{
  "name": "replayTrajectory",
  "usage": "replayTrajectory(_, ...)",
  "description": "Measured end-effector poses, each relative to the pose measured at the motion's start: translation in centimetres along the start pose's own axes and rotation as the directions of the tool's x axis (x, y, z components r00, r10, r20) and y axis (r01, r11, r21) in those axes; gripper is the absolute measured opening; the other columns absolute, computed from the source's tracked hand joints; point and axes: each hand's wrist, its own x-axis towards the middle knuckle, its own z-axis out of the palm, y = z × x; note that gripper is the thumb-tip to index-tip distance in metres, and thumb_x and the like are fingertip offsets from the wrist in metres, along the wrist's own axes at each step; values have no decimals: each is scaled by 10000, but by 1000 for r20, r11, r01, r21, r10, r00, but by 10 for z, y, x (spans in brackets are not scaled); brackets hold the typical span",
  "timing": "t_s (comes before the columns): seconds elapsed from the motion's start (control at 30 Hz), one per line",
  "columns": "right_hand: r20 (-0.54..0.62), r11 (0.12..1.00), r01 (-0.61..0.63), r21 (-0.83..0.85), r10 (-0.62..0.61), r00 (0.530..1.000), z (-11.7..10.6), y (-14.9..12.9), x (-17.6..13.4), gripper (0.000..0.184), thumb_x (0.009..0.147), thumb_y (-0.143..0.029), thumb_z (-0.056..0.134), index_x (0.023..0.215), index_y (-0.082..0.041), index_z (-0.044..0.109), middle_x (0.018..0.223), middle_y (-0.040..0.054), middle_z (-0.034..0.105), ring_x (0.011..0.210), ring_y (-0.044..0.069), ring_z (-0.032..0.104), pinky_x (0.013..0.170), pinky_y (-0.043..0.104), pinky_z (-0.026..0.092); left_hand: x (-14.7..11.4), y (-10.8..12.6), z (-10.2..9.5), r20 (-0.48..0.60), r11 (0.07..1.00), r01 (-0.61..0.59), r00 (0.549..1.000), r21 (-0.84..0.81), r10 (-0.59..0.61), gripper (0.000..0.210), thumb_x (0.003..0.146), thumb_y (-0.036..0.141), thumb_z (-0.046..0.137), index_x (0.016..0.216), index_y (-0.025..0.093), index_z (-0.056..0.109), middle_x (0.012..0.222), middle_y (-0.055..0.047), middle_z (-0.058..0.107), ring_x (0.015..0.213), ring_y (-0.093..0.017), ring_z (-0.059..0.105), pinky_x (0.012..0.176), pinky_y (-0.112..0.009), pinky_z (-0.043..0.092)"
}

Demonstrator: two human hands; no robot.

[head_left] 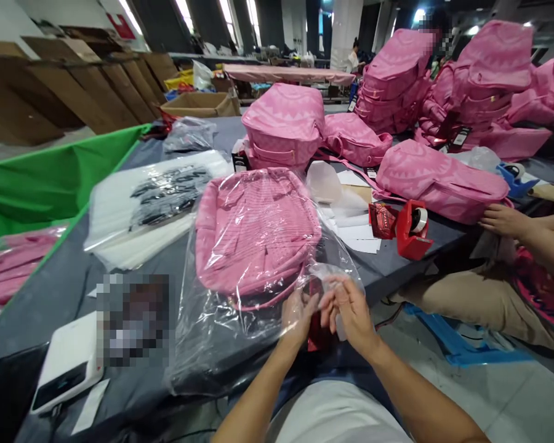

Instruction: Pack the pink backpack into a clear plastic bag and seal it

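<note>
A pink backpack lies inside a clear plastic bag on the table in front of me. At the bag's near right edge, my left hand has its fingers bent around the plastic film, partly covered by it. Close beside it, my right hand pinches the film, fingers curled together. Just below and between the hands is something red, mostly hidden, so its kind is unclear.
Left of the bag lie packaged white sheets and a white electronic device. A red tape dispenser stands to the right. More pink backpacks are stacked behind. A co-worker's hand touches another backpack. A green-lined bin borders the table.
</note>
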Motion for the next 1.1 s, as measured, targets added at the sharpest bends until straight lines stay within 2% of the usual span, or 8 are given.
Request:
replayTrajectory(0.07, -145, 902, 233, -363, -302, 942, -6, -2, 6, 370, 1034, -491, 450, 1224, -216, 608, 1091, 110, 713, 983, 228, 712, 845, 390, 608, -3, 3, 1, 6, 1000, 13, 1000, -5, -13, 346, 754, 525, 621, 627, 204, 587, 528, 5, 577, 498, -159, 511, 544, -282, 391)
replayTrajectory(0.17, -37, 588, 299, -751, -490, 871, -15, 13, 12, 409, 984, -366, 562, 1356, -199, 594, 1422, 164, 586, 1379, 318, 502, 1136, 526, 447, -9, 8, -3, -12, 999, 33, 999, -1, -33, 297, 723, 493, 611, 671, 201, 626, 562, 5, 594, 535, -159, 528, 590, -285, 399)
replayTrajectory(0.27, 25, 455, 188, -870, -339, 940, -24, 29, 11, 508, 948, -299, 610, 1431, -151, 552, 1362, 197, 633, 1295, 342, 559, 1064, 505, 473, -18, 14, -12, -23, 999, 40, 999, 15, -40, 293, 725, 490, 576, 749, 214, 672, 535, 35, 546, 513, -149, 497, 586, -281, 381)
replayTrajectory(0.33, 31, 421, 115, -900, -202, 979, -29, 32, 9, 400, 933, -251, 619, 1321, -157, 640, 1151, 160, 728, 1076, 304, 663, 946, 425, 509, -22, 18, -21, -38, 999, 11, 999, 43, -9, 261, 730, 467, 565, 751, 230, 673, 527, 44, 534, 503, -145, 481, 578, -278, 376)
replayTrajectory(0.53, 16, 281, 35, -959, -70, 997, -37, 14, -6, 270, 906, -106, 577, 1123, -207, 702, 1000, 96, 729, 821, 219, 681, 697, 302, 460, -24, 26, -38, -74, 994, -4, 997, -112, -4, 225, 693, 432, 680, 788, 229, 686, 709, -9, 675, 642, -185, 583, 628, -299, 483)
replayTrajectory(0.8, 234, 341, 279, -898, -167, 958, -2, 22, -52, 272, 916, -88, 587, 1149, -209, 659, 928, 69, 710, 804, 198, 682, 668, 283, 493, -29, 20, -11, 85, 990, 9, 996, -141, 3, 341, 768, 509, 668, 852, 180, 698, 683, 11, 635, 605, -137, 521, 610, -242, 438)
replayTrajectory(1.0, 180, 488, 329, -809, -327, 928, -1, 29, -60, 283, 859, -29, 583, 1086, -193, 618, 1202, 134, 656, 1100, 255, 648, 922, 397, 571, -42, 28, -9, 218, 989, 10, 976, -151, 23, 429, 909, 553, 540, 982, 171, 722, 754, -11, 686, 642, -158, 557, 653, -259, 475)
replayTrajectory(1.1, 131, 558, 311, -769, -338, 932, 2, 37, -66, 280, 869, -47, 570, 1107, -193, 594, 1361, 166, 586, 1255, 277, 599, 996, 431, 569, -45, 30, -18, 285, 986, -71, 952, -152, 112, 453, 972, 517, 461, 1103, 172, 725, 968, -71, 746, 839, -209, 651, 846, -320, 539)
